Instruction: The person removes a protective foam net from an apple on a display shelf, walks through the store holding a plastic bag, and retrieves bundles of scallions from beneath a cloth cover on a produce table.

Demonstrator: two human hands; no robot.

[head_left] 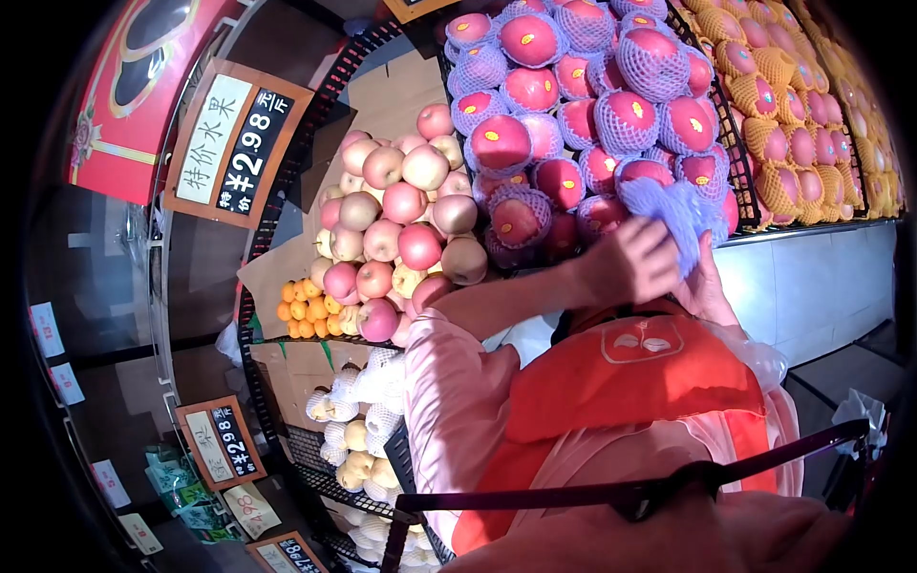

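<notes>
Purple foam netting (673,215) is bunched between my two hands, over the near edge of a crate of red apples (528,40) in purple foam nets. My left hand (635,260) lies at the netting's left side, its curled fingers blurred against it. On the right side, my right hand (709,286) closes on the netting with its thumb pointing up. Whether anything is inside the netting cannot be seen. Left of the crate, loose pink and yellow apples (382,167) are heaped on cardboard.
Small orange fruits (308,310) lie beside the loose apples. White-netted pears (355,435) fill a lower crate. Fruit in yellow nets (776,143) stands at the right. A price sign (237,143) and a red box (134,86) are at the left.
</notes>
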